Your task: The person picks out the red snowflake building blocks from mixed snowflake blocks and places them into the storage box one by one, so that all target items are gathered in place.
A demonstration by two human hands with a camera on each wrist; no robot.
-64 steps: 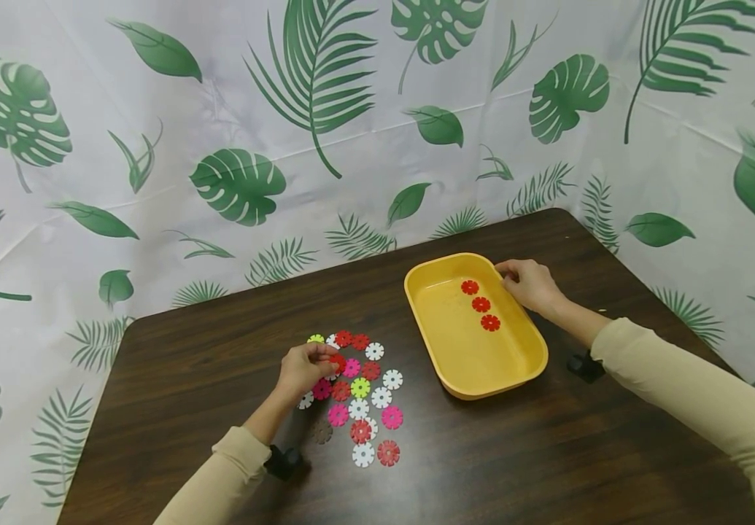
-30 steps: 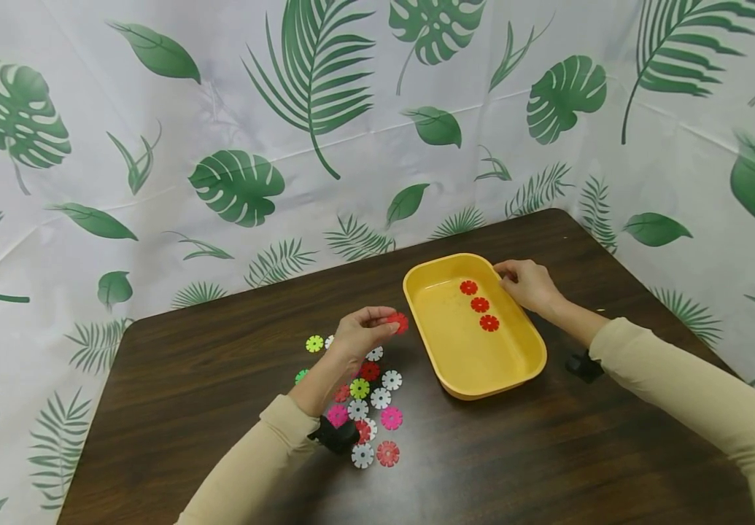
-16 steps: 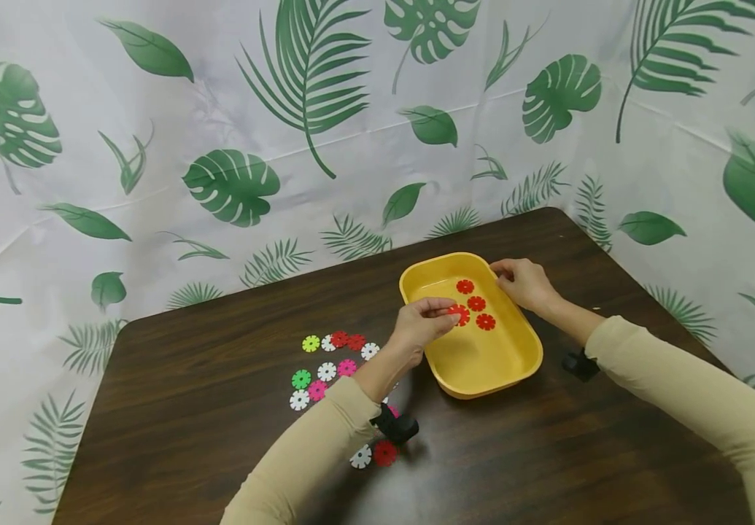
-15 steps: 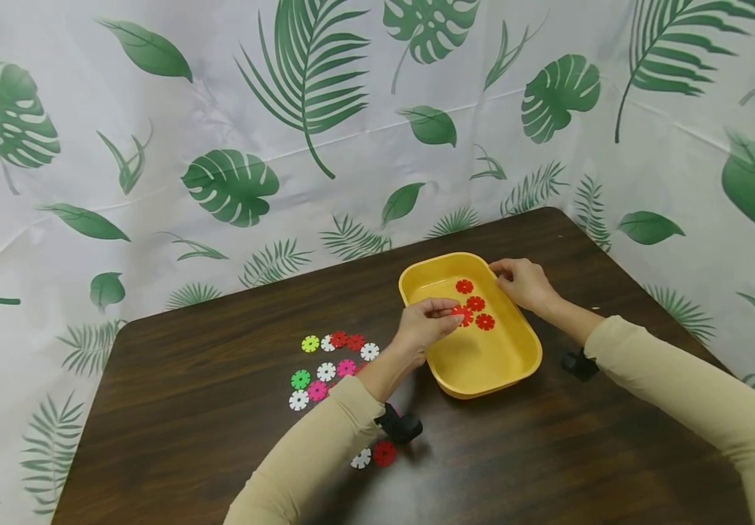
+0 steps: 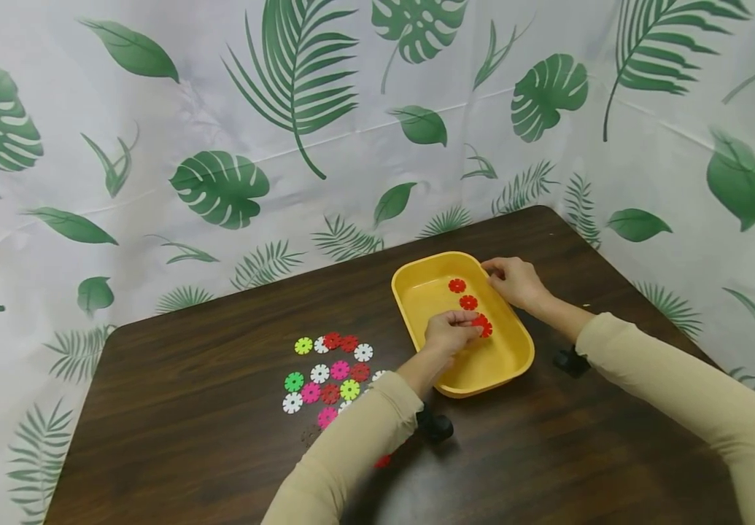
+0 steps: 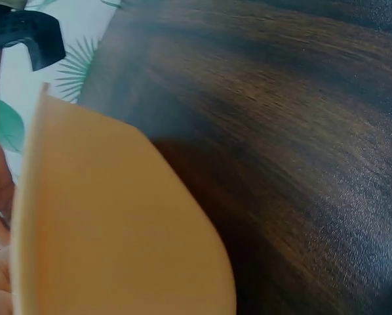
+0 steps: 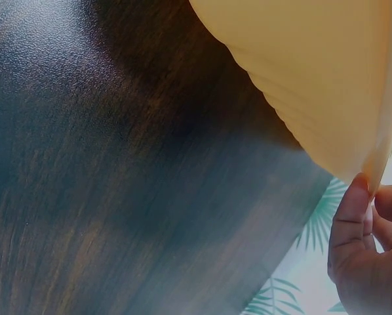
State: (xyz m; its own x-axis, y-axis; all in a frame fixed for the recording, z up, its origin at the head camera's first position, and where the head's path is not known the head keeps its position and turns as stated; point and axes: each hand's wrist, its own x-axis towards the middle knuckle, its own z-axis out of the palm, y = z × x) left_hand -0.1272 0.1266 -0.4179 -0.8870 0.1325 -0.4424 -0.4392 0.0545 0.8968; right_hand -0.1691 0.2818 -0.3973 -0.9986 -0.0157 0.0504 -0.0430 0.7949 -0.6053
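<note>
Red notched disc pinched in the left hand, over the yellow tray.
We see it at the fingers' right, two loose red discs lying beyond it along the tray's long axis; the right hand pinches the far-right rim. We can read no writing.
</note>
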